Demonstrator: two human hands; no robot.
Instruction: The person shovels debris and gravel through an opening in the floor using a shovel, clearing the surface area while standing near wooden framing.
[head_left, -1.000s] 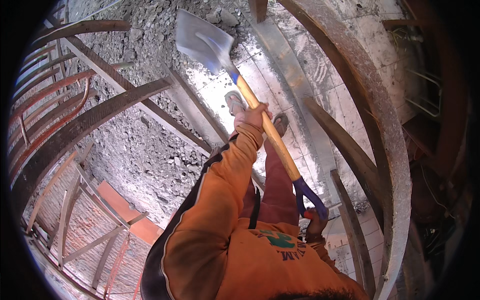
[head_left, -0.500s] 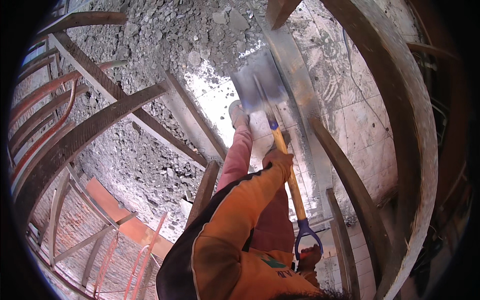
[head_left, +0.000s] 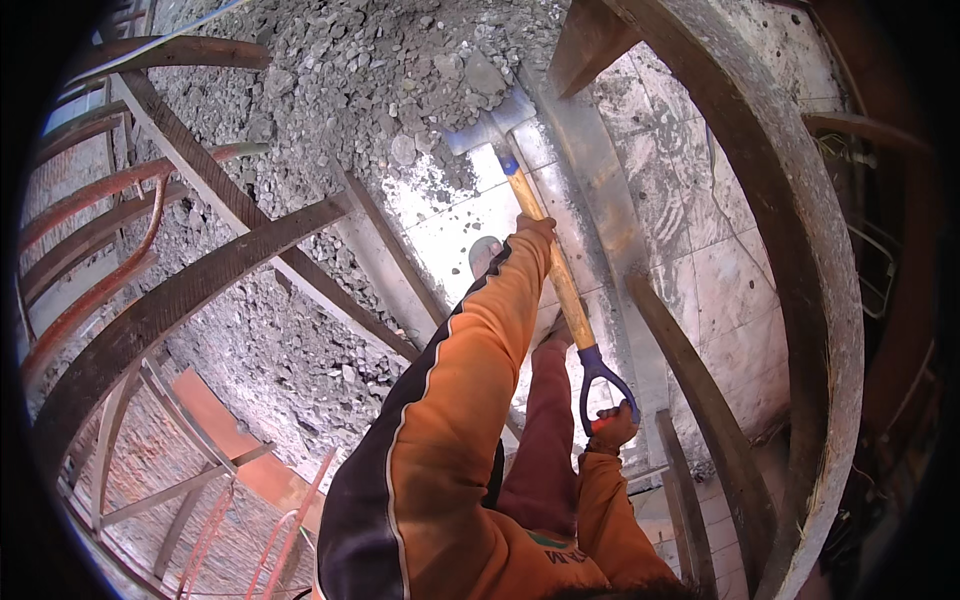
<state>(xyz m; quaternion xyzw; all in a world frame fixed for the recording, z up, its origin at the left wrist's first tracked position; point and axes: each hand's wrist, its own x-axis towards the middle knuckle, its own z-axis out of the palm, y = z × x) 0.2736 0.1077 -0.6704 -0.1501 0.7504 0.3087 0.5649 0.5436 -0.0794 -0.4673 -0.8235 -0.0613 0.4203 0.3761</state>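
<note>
A shovel (head_left: 556,262) with a wooden shaft and a blue D-shaped handle slants away from me. My left hand (head_left: 537,229) is wrapped round the shaft's upper part, toward the blade. At the near end my right hand (head_left: 614,425) grips the D-handle (head_left: 588,372). The flat metal blade (head_left: 487,128) lies at the edge of the grey rubble (head_left: 370,85), its front edge partly covered by broken pieces. Pale tiles (head_left: 455,225) with scattered crumbs show between the blade and my foot.
Wooden beams (head_left: 190,275) cross on my left, and a thick curved timber (head_left: 800,200) arches on my right. A grey board (head_left: 600,180) runs beside the shovel, with stained tiles (head_left: 720,240) beyond. Reddish bars (head_left: 110,185) stand at far left.
Both hands have moved forward with the shovel. Its blade has gone from over the bare tiles into the rubble's edge, and my right arm has stretched out.
</note>
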